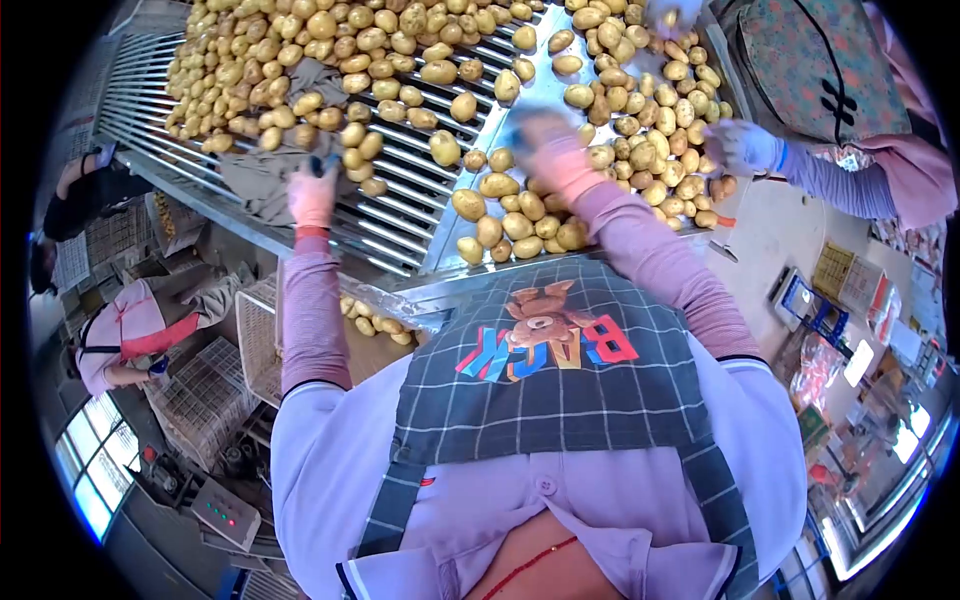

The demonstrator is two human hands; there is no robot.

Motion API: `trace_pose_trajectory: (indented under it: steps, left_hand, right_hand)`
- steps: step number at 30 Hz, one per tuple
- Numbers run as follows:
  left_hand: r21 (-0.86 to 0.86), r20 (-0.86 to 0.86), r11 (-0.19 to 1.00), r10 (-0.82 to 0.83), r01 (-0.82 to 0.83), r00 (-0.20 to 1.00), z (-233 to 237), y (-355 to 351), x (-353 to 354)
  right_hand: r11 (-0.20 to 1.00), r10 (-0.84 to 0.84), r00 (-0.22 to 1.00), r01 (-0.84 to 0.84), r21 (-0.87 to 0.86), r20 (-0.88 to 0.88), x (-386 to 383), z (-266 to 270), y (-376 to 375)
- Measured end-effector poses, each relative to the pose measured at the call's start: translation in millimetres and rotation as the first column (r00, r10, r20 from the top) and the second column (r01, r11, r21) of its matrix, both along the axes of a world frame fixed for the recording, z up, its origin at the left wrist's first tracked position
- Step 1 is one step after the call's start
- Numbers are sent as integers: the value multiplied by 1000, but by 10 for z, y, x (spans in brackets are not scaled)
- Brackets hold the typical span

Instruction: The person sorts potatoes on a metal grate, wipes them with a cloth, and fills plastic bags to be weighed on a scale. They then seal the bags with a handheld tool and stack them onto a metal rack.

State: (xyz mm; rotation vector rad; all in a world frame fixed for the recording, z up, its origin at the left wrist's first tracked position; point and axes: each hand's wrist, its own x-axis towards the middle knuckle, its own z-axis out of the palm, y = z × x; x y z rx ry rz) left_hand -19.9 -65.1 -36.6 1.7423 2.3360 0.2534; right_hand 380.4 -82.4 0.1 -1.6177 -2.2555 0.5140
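Note:
My left hand (pixel 313 192), in a pink glove with dark fingertips, is at a grey cloth (pixel 262 185) on the slatted metal rack. Potatoes (pixel 362 160) lie just right of it. Its fingers are too small and dark to show whether they grip the cloth. My right hand (pixel 555 155), also gloved, is smeared by motion over the metal tray (pixel 540 85), among loose potatoes (pixel 515 225). Whether it holds a potato cannot be made out. A large heap of potatoes (pixel 270 60) covers the upper rack.
On the right, a co-worker's gloved hand (pixel 745 148) reaches to the potatoes; another gloved hand (pixel 675 15) is at the top. A person in pink (pixel 140 325) bends at the left near plastic crates (pixel 205 400). A metal edge (pixel 480 285) runs before my apron.

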Motion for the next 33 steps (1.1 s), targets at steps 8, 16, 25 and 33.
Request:
trace_pose_trajectory:
  steps: [8,16,25,33]
  left_hand:
    - [436,123,845,-397,309,910,429,-359,1766]
    - [313,667,944,-296,103,684,-193,-661,2294]
    - [573,529,819,-387,18,755,847,-1375,2126]
    - [731,468,664,-324,-155,822,1596,-1984,1303]
  right_hand:
    - [870,253,955,-295,-394,-156,-748,-76,-720]
    - [526,-831,-8,-341,-779,-557,405,59,-962]
    - [880,-367,255,-217,-423,-895,368,-228,-989]
    - [271,-186,506,-798,-539,-843,-1480,495,-1190]
